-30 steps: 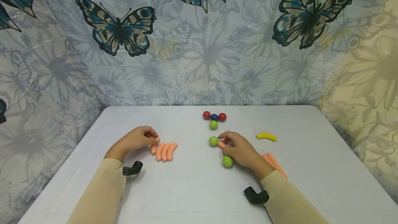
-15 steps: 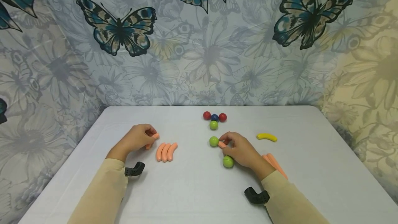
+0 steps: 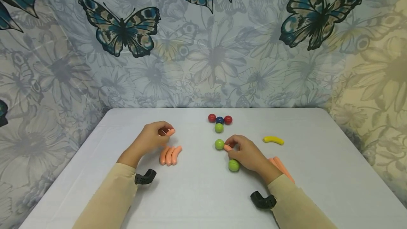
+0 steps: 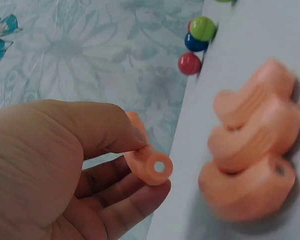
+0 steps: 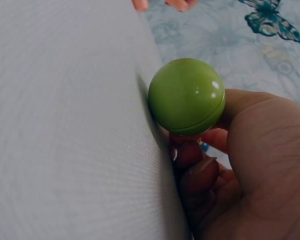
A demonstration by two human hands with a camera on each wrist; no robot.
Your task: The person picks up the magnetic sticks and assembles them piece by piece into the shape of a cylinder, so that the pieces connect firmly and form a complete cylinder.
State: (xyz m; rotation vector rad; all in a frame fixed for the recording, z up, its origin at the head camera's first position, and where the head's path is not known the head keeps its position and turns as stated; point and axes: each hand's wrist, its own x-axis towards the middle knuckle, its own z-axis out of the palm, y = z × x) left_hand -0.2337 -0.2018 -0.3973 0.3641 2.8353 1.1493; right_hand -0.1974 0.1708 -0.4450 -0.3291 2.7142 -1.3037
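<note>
My left hand [image 3: 152, 138] pinches a curved orange tube piece [image 4: 149, 175] between thumb and fingers, raised above the table. A round hole shows in its end. Just below, three similar curved orange pieces [image 3: 170, 155] lie side by side. At mid-table my right hand [image 3: 246, 154] rests low and pinches another orange piece [image 3: 227, 148], mostly hidden by the fingers. One end of that piece meets a light green ball [image 3: 219, 144]. A second green ball [image 5: 186, 96], with a groove around it, sits beside the right thumb.
Toward the back, two red balls [image 3: 212, 117], a blue ball [image 3: 219, 120] and a green ball [image 3: 218, 128] form a cluster. A yellow curved piece [image 3: 273, 140] lies right of my right hand. Straight orange sticks [image 3: 281, 168] lie partly behind the right forearm. Patterned cloth [image 3: 203, 63] hangs behind the table.
My left hand has lifted one curved orange piece off the left end of the row and carried it up and to the right. The right hand has stayed in place.
</note>
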